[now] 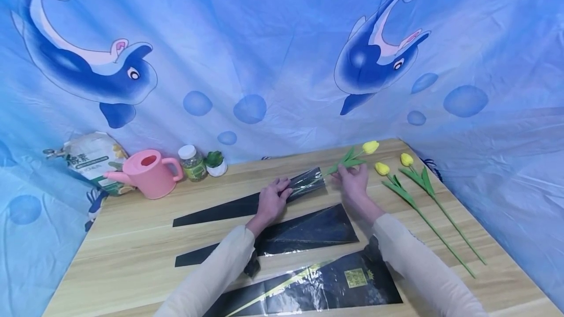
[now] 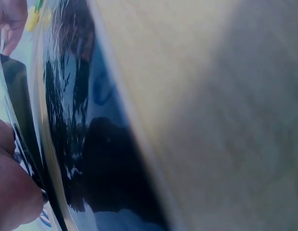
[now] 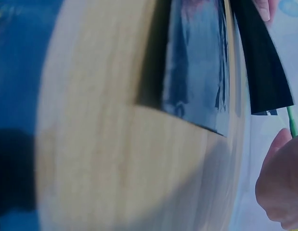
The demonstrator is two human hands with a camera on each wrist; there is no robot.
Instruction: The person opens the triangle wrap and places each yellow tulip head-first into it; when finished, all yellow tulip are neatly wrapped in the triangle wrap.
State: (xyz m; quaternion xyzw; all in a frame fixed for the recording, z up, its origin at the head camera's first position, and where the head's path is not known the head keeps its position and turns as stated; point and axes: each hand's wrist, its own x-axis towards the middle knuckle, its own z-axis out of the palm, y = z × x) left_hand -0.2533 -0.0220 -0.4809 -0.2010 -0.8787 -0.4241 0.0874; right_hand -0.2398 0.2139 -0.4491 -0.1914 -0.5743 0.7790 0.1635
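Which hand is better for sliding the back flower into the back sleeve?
Probably the right hand: it pinches the flower near the open end of the sleeve, while the left hand holds the sleeve.

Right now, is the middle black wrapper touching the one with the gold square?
Apart. In the head view, the wooden table shows between the middle wrapper and the gold-square wrapper.

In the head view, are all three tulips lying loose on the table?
No, the right hand holds one tulip by the far black sleeve, while two others lie on the table.
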